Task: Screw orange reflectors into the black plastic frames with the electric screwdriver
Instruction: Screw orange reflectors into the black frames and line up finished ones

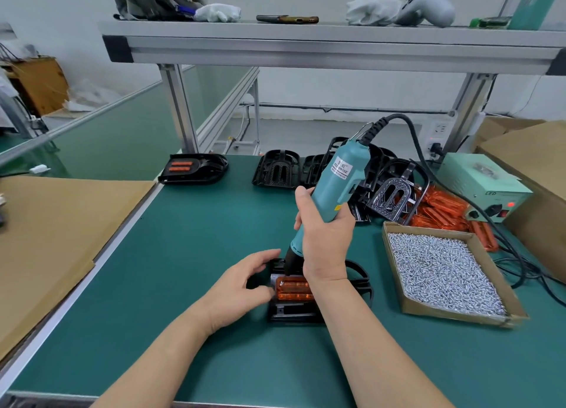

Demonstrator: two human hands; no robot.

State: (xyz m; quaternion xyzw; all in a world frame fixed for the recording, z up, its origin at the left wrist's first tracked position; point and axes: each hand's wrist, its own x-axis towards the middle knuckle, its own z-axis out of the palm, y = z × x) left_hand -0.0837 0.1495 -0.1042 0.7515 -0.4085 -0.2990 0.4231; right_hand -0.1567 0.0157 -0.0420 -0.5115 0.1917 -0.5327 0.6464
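Note:
A black plastic frame [291, 311] lies on the green mat near me, with two orange reflectors [294, 289] seated in it. My right hand [324, 233] grips the teal electric screwdriver [335, 181], which stands nearly upright. Its dark tip is down at the far left corner of the reflectors. My left hand [245, 282] holds the frame's left end, fingers curled around its edge. A small screw shows at the reflector's top-left corner. My right wrist hides the frame's middle.
A cardboard tray of silver screws [441, 270] sits to the right. Behind it lie loose orange reflectors [444, 208], a pile of black frames [306, 169] and the screwdriver's power box [484, 184]. One frame fitted with reflectors [193, 167] rests at the back left. Brown cardboard [61, 224] covers the left bench.

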